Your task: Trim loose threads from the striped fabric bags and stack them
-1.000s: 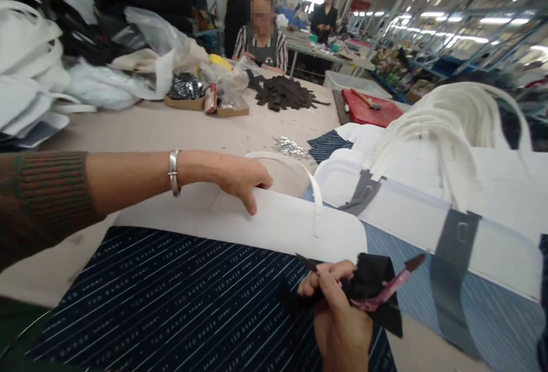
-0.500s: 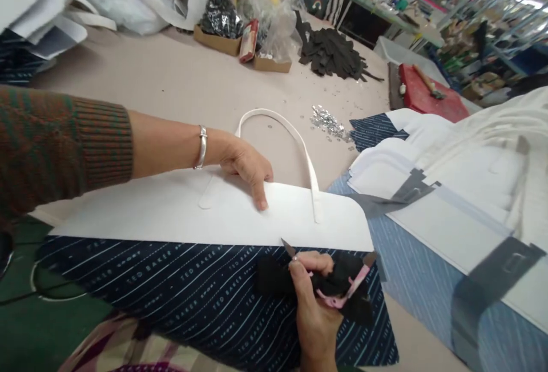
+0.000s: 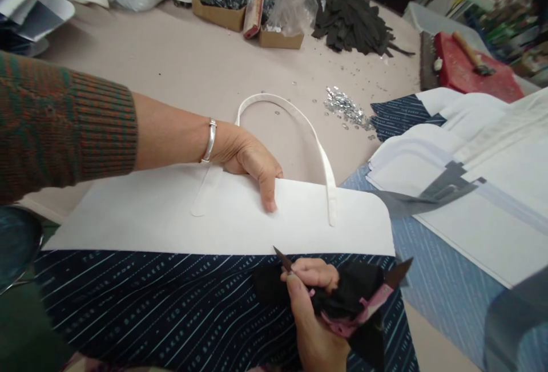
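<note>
Pinching the white-topped navy panel (image 3: 214,266), ctr to 7 o'clock: L hand (image 3: 252,155), thumb in front, other fingers mostly hidden. R hand (image 3: 317,320), 5 o'clock, pinches blade (image 3: 283,259) betw. thumb & fingers; tip has shifted twd 9 o'clock, prob. still positioning.

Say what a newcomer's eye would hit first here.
Probably the navy-and-white panel across the foreground, with the left hand gripping its top edge and a white strap looping beyond that edge. Next, the dark pointed blade in the right hand, over the panel, low and right of center. Then the red slab with a hammer on it, at upper right.
</note>
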`<state>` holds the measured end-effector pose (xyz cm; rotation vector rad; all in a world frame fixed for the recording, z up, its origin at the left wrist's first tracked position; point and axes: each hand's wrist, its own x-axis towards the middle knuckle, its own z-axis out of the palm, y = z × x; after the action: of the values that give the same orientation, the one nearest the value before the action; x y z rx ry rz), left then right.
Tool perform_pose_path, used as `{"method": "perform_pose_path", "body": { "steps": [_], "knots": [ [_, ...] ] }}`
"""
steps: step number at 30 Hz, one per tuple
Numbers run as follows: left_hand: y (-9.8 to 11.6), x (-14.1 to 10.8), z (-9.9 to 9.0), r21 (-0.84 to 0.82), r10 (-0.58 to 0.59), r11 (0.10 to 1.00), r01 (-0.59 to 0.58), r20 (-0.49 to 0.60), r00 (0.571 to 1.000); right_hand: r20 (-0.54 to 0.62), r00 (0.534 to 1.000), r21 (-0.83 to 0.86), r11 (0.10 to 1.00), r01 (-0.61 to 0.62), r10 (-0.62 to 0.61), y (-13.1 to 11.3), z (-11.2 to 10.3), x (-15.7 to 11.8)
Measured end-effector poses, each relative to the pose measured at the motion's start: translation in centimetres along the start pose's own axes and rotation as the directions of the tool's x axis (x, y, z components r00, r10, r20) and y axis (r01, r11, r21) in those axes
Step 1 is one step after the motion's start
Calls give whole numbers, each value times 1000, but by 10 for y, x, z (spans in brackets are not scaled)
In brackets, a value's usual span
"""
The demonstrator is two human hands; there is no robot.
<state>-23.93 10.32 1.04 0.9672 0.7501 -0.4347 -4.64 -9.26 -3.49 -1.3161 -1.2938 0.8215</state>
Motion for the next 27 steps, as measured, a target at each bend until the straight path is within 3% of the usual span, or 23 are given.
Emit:
{"method": "perform_pose_path", "body": {
  "steps": [5, 11, 19, 27],
  "knots": [
    [0, 1, -2, 5, -17, 1000, 17, -75, 997, -59, 997, 19, 999, -41, 42, 10, 5, -12],
    [-1, 3, -4, -8, -15, 1000, 15, -90, 996, -15, 1000, -51, 999, -8, 8, 21, 5, -22],
    [-3, 1, 1, -23, 6, 1000, -9, -120, 993, 20, 1000, -106, 994, -11, 13, 17, 5, -20],
    [-5, 0, 2, -41, 8, 999, -12, -101, 995, 23, 984, -166, 970, 179, -178, 1, 12, -4]
  ]
}}
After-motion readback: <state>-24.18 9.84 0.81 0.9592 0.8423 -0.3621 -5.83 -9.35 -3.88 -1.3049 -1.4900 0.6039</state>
